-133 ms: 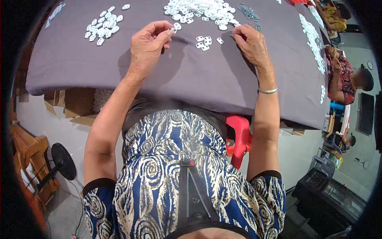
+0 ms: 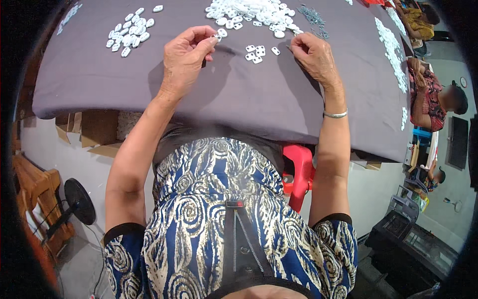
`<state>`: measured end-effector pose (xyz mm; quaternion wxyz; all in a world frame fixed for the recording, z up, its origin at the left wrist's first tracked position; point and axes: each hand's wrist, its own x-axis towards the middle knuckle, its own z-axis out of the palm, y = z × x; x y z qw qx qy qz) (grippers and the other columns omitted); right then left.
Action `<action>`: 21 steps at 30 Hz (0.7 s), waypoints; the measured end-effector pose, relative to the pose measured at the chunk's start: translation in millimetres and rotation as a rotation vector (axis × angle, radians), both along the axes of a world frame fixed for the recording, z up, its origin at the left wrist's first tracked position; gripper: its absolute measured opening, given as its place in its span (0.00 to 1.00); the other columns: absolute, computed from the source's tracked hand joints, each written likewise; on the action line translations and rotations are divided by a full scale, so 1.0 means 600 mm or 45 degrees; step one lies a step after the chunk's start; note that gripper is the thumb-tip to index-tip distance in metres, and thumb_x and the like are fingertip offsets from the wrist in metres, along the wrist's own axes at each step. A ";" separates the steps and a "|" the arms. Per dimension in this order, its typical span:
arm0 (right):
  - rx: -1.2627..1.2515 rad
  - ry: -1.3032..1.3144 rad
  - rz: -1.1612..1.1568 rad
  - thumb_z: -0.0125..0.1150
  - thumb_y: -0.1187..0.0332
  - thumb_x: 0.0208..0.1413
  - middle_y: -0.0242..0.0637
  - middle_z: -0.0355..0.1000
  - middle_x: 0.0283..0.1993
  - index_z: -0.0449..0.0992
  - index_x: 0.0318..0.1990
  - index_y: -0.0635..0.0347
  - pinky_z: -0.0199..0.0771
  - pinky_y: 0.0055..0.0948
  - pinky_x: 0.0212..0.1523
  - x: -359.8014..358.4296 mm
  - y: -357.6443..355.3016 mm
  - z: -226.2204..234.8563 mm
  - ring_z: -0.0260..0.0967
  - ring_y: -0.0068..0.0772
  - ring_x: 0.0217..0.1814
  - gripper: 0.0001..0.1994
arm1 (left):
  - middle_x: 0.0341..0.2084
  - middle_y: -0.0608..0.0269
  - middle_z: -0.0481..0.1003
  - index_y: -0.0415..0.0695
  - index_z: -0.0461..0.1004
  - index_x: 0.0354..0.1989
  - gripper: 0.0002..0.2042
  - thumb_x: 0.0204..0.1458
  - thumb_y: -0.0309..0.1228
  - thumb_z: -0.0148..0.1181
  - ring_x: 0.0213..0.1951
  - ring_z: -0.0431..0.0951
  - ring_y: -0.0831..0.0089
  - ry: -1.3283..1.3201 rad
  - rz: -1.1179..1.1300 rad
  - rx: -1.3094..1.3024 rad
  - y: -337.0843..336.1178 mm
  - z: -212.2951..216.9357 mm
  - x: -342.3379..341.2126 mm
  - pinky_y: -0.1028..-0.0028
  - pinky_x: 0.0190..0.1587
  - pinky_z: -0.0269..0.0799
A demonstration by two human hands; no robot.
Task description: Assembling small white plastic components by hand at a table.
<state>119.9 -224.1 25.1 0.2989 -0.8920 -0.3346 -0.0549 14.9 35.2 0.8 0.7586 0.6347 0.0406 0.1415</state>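
Note:
My left hand (image 2: 186,55) is closed in a pinch on a small white plastic piece with holes (image 2: 216,38), held above the cloth. To the right, my right hand (image 2: 314,57) is also closed, thumb against forefinger. A thin grey metal piece (image 2: 288,46) just shows at its fingertips, too small to make out fully. Between the hands lie several flat white two-holed pieces (image 2: 256,54) in a cluster, with a single one (image 2: 275,51) apart. Beyond them spreads a large heap of white plastic pieces (image 2: 249,12). A pile of thin grey metal pieces (image 2: 312,21) lies just past my right hand.
A grey cloth (image 2: 239,99) covers the table. Thicker white oval pieces (image 2: 130,31) are grouped at the left, and more white pieces (image 2: 391,52) lie along the right edge. Below are a cardboard box (image 2: 99,130), a red plastic chair (image 2: 298,169) and a fan (image 2: 79,202). Other people sit at right.
My right hand has shifted very slightly to the right and nearer to me. The left hand and the pieces on the table look the same.

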 end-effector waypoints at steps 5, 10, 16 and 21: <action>0.032 0.157 -0.065 0.59 0.72 0.47 0.38 0.72 0.26 0.73 0.29 0.64 0.68 0.28 0.29 -0.006 0.004 0.010 0.69 0.32 0.26 0.05 | 0.24 0.70 0.72 0.38 0.75 0.37 0.06 0.51 0.23 0.58 0.24 0.68 0.86 -0.006 -0.010 0.016 0.000 0.000 -0.001 0.85 0.26 0.66; 0.052 0.142 -0.048 0.59 0.72 0.46 0.37 0.71 0.25 0.73 0.30 0.64 0.67 0.28 0.29 -0.002 0.004 0.006 0.69 0.30 0.26 0.05 | 0.24 0.71 0.72 0.39 0.75 0.37 0.06 0.51 0.24 0.58 0.25 0.68 0.87 0.033 0.018 0.068 0.000 -0.001 0.000 0.86 0.27 0.66; 0.113 0.065 0.040 0.59 0.73 0.48 0.37 0.70 0.27 0.73 0.33 0.63 0.68 0.29 0.30 -0.001 0.002 0.001 0.69 0.33 0.28 0.05 | 0.23 0.72 0.72 0.40 0.75 0.37 0.06 0.51 0.24 0.58 0.24 0.68 0.87 0.009 0.034 0.045 -0.003 0.001 0.000 0.86 0.27 0.66; 0.050 0.029 0.090 0.58 0.72 0.50 0.37 0.69 0.30 0.73 0.33 0.62 0.68 0.31 0.33 -0.007 0.011 0.004 0.68 0.37 0.31 0.05 | 0.24 0.71 0.72 0.39 0.75 0.37 0.06 0.51 0.24 0.58 0.24 0.68 0.86 0.024 0.015 0.065 0.000 0.000 -0.001 0.86 0.27 0.66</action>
